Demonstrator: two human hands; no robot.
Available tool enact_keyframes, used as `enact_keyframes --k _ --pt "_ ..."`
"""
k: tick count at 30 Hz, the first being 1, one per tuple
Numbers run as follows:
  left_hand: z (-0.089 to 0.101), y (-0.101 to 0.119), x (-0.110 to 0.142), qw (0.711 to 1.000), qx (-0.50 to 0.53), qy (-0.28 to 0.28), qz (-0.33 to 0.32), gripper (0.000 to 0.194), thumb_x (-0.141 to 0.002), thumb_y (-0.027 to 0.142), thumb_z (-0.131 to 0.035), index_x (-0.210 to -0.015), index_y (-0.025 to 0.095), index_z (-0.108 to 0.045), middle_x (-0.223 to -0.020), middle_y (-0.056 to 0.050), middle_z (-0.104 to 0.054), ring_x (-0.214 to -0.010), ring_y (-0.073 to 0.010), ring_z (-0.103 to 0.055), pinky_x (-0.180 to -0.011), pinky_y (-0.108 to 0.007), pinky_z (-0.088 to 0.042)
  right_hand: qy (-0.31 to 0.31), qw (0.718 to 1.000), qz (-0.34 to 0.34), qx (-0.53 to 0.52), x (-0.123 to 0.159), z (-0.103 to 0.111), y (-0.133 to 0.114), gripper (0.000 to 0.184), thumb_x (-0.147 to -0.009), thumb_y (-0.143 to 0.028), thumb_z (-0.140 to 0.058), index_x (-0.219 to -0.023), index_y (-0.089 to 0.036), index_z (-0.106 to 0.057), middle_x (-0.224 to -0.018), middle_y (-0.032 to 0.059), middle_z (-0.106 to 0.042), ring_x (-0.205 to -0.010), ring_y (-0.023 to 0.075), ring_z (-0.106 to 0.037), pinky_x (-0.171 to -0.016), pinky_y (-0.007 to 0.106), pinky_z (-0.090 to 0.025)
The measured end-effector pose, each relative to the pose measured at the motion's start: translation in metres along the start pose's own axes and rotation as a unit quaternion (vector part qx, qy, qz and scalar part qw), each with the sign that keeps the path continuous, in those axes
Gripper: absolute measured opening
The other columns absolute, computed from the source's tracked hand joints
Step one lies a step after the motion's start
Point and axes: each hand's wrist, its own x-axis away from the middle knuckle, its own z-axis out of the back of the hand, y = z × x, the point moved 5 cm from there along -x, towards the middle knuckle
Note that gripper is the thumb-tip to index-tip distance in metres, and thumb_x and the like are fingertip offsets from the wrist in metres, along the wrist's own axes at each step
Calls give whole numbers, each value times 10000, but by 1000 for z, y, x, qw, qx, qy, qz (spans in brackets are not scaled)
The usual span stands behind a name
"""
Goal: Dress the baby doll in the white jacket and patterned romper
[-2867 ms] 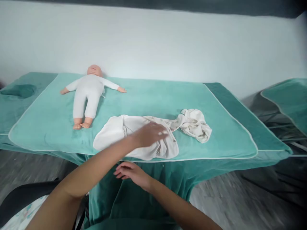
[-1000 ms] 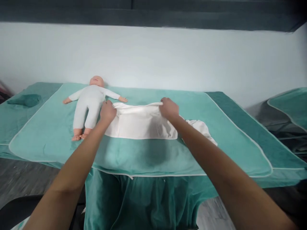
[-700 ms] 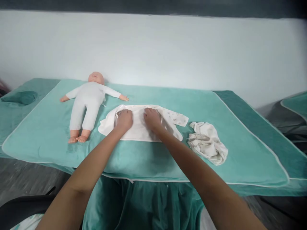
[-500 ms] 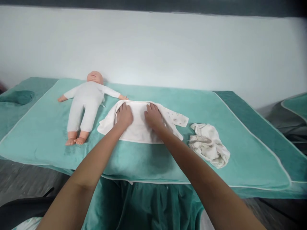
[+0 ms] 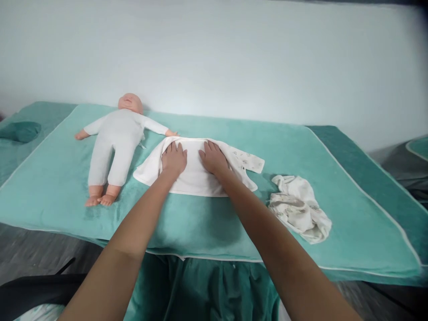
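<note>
A white baby garment [image 5: 194, 176] lies spread on the teal towel [image 5: 207, 223]. My left hand [image 5: 174, 158] rests flat on its left half, fingers stretched out. My right hand [image 5: 213, 157] lies flat beside it on the garment's middle, fingers also extended. A patterned sleeve of the garment [image 5: 249, 160] sticks out to the right. A baby doll [image 5: 115, 138] in a white suit lies on its back just left of the garment, arms spread. A crumpled patterned cloth [image 5: 301, 209] sits to the right, apart from both hands.
The towel covers a padded table that stands against a white wall [image 5: 234, 58]. A dark teal cushion [image 5: 20, 131] sits at the far left. A second teal-covered table [image 5: 417, 149] shows at the right edge. Grey floor lies below the front edge.
I lifted the garment by its top edge, laid it down flat beside the doll, and both hands now press on it with fingers extended. The crumpled cloth is separate on the right.
</note>
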Motion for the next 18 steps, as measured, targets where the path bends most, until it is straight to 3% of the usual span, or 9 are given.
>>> enact_keyframes --k 5,10,15,18 --pt "1 1 11 1000 -1 10 -12 627 -1060 394 -229 -1555 71 -436 -1661 -193 -383 -1539 -331 -356 -1213 -517 -356 -10 999 -10 33 9 1 -10 672 -1061 -409 -261 -1568 14 -383 -1657 229 -367 -1534 355 -346 -1256 493 -290" --pt "2 1 33 998 8 44 -45 606 -1054 352 -243 -1518 39 -477 -1633 -195 -430 -1546 -303 -348 -1259 -505 -264 -10 994 86 64 33 1 -29 632 -1074 -399 -272 -1561 -26 -426 -1674 197 -348 -1575 315 -300 -1300 515 -181" --pt "3 -1 65 997 27 56 -55 558 -1051 315 -286 -1480 47 -520 -1597 -203 -479 -1535 -283 -383 -1295 -496 -175 -32 994 89 46 56 -2 -37 665 -1078 -442 -284 -1582 -18 -376 -1691 215 -292 -1593 315 -262 -1284 506 -229" --pt "8 0 90 995 45 68 -62 510 -1056 299 -305 -1424 67 -572 -1576 -197 -505 -1518 -291 -402 -1284 -498 -208 -34 995 85 43 71 -1 -44 666 -1074 -449 -312 -1580 -21 -377 -1689 225 -288 -1593 323 -258 -1277 521 -238"
